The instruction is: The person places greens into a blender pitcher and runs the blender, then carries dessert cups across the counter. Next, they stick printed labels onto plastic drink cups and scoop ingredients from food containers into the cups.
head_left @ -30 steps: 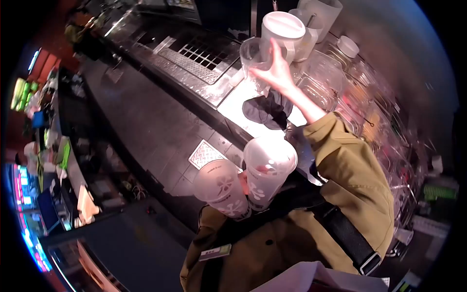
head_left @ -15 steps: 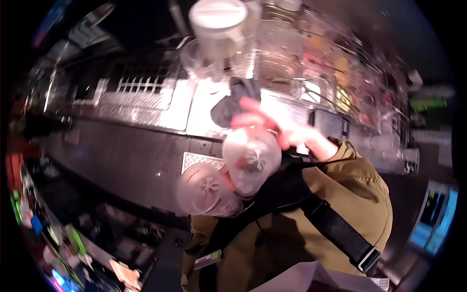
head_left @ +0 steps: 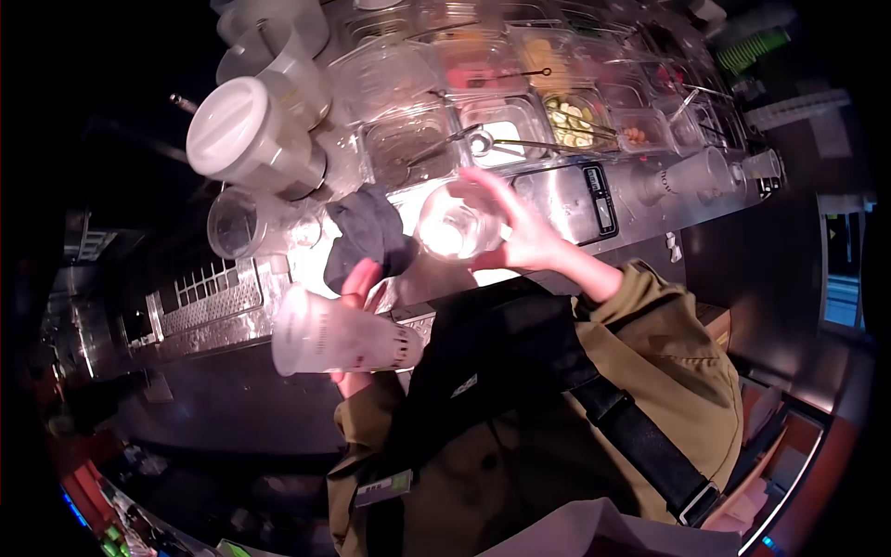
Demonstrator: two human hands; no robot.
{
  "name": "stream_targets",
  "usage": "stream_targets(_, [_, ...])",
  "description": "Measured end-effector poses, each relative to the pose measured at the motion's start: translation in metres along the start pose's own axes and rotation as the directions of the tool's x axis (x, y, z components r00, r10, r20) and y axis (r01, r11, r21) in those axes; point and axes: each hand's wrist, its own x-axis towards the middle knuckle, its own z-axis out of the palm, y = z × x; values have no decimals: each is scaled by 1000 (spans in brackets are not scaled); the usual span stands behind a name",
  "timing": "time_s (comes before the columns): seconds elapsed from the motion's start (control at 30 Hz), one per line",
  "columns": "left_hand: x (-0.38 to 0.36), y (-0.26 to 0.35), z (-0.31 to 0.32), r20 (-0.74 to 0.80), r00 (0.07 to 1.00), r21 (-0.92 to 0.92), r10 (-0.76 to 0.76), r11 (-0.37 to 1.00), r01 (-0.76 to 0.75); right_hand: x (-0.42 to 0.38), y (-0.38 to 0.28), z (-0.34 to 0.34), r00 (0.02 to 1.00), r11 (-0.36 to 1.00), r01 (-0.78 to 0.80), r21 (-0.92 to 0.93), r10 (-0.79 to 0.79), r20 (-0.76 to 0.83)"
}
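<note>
While the left hand [head_left: 359, 283] curls around a frosted cup [head_left: 336, 336] from behind – the cup lying nearly sideways before the chest, a hold that seems to leave its mouth free – the right hand [head_left: 527, 234] bends around a clear cup [head_left: 457, 223] by the front of the table [head_left: 640, 215], between the dark cloth [head_left: 367, 234] and the scale [head_left: 561, 200]. Whether that cup's base touches the table cannot be told; beyond it, food containers [head_left: 385, 79] stand in rows, long utensils [head_left: 480, 142] laid across them, presumably for easy reach.
</note>
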Motion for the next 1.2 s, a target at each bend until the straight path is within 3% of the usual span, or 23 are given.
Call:
stream_targets(0.07, [1,-7,-21,76,997,-22,-3,1000,5,11,30,-6,998,974,60,-219,-57,21])
stream_targets(0.1, [4,-6,-26,118,993,-16,-16,1000,18,15,41,-7,997,985,64,-157,-57,50])
stream_targets(0.17, [6,-5,-17,46,997,90,-67,994,63,26,61,-8,964,945,246,-218,-215,155])
stream_targets(0.23, [11,-12,-9,-15,999,102,-37,994,39,28,28,-17,979,940,83,-331,-16,202])
stream_targets(0.3, [16,-21,0,-100,995,138,11,990,3,30,19,-40,966,859,249,-447,-190,173])
stream_targets(0.37, [18,-31,10,-206,976,198,75,980,-33,52,28,-81,940,780,288,-556,-342,6])
stream_targets(0.4, [22,-33,19,-169,978,217,121,973,-83,79,28,-113,900,825,272,-495,-401,-173])
stream_targets(0.43, [15,-34,12,-214,970,179,112,981,-74,106,29,-144,827,859,284,-426,-444,-345])
stream_targets(0.47, [15,-32,23,-243,958,276,156,957,-86,142,41,-183,726,780,181,-600,-517,-453])
stream_targets(0.5, [15,-27,35,-267,943,373,201,923,-91,175,47,-214,710,838,96,-538,-436,-553])
stream_targets(0.53, [10,-22,37,-283,932,392,225,914,-102,214,77,-252,702,823,-83,-562,-352,-619])
stream_targets(0.6, [0,-12,42,-315,909,431,273,894,-119,275,119,-305,763,661,-518,-543,69,-643])
stream_targets(0.63, [-5,-4,44,-327,909,454,257,887,-87,298,134,-321,755,591,-628,-506,306,-581])
stream_targets(0.67, [-9,3,45,-340,909,476,242,877,-55,319,165,-330,740,544,-649,-531,292,-606])
stream_targets(0.73, [-6,21,51,-370,903,431,220,901,-43,328,147,-322,660,530,-735,-422,420,-623])
stream_targets(0.8, [5,32,57,-366,911,391,189,920,-34,360,165,-329,671,500,-739,-451,490,-556])
stream_targets(0.87, [23,35,62,-267,945,463,191,885,-48,380,185,-330,660,452,-750,-483,557,-504])
stream_targets(0.97, [58,54,73,-261,963,582,73,808,96,383,197,-314,707,509,-707,-491,499,-501])
stream_targets(1.07, [61,61,77,-311,946,594,94,796,116,376,207,-300,801,678,-562,-474,304,-516])
stream_targets(1.13, [59,62,76,-347,930,587,125,802,111,359,212,-300,881,809,-300,-505,31,-473])
stream_targets(1.2, [59,62,74,-381,912,590,151,799,114,348,214,-305,883,828,62,-557,-306,-356])
